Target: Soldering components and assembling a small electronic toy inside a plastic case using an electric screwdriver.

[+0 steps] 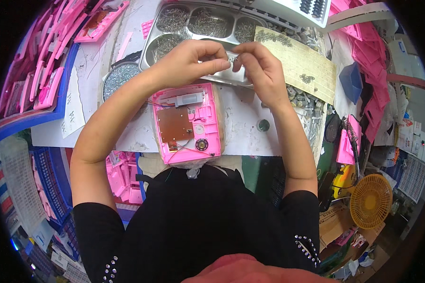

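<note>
A pink plastic housing [213, 123] lies open on the worktable in front of me. Inside it are a brown circuit board [173, 124], a grey rectangular part [190, 98] and a small round speaker [201, 144] with thin wires. Beyond the housing, both hands hover over the near side of a divided metal tray [148, 51]. My left hand [198, 59] is closed in a pinch, thumb against fingers. Facing it a short way off, my right hand [263, 68] pinches too. Whatever is between the fingertips is too small to make out.
Tiny metal parts fill several tray compartments. Left of the tray stands a round dish [120, 79] of small silvery pieces. A yellowish sheet [295, 63] with little dark parts lies right. Pink casings [45, 61] crowd a blue bin; an orange basket [370, 201] sits lower right.
</note>
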Available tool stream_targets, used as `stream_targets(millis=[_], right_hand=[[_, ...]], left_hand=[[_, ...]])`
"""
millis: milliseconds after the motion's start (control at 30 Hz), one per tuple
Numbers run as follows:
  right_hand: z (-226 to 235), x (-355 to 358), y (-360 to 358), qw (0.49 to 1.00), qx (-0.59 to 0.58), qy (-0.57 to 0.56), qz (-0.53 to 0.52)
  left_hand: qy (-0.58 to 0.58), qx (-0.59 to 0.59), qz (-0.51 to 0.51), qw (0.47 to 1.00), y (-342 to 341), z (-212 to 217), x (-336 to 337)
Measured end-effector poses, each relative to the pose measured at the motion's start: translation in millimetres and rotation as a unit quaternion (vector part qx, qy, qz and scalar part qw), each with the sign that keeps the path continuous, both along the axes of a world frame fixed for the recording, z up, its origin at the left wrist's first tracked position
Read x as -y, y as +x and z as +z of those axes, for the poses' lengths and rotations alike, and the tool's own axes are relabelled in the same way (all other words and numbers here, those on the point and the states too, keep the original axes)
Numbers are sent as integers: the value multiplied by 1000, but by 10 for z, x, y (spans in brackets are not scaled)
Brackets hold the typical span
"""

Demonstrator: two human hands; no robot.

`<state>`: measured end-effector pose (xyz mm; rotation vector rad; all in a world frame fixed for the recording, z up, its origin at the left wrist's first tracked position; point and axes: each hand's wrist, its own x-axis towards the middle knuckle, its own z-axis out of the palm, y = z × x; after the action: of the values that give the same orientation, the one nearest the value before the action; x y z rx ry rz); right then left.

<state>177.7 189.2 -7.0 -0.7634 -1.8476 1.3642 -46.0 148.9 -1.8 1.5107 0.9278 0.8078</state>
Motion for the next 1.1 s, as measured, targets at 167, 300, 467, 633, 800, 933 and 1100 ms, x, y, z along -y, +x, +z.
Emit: stream_targets(millis=[167, 300, 467, 633, 800, 933, 1100], right_hand=[[-113, -1, -14, 997, 34, -48, 41], [-85, -22, 0, 987, -7, -141, 73], [-67, 2, -3, 982, -17, -166, 82], [-19, 42, -6, 983, -20, -168, 67], [32, 60, 16, 981, 2, -186, 61], [7, 78, -10, 980, -12, -189, 56], [-52, 80, -12, 982, -43, -174, 53]], left_hand=[[149, -119, 57, 980, 53, 66, 113], [127, -109, 56, 984, 41, 49, 134], [67, -25, 59, 996, 25, -83, 107], [15, 19, 35, 999, -17, -101, 109], [59, -94, 61, 992, 4, 118, 182], [84, -87, 82, 989, 34, 49, 191], [65, -55, 85, 993, 49, 30, 195]])
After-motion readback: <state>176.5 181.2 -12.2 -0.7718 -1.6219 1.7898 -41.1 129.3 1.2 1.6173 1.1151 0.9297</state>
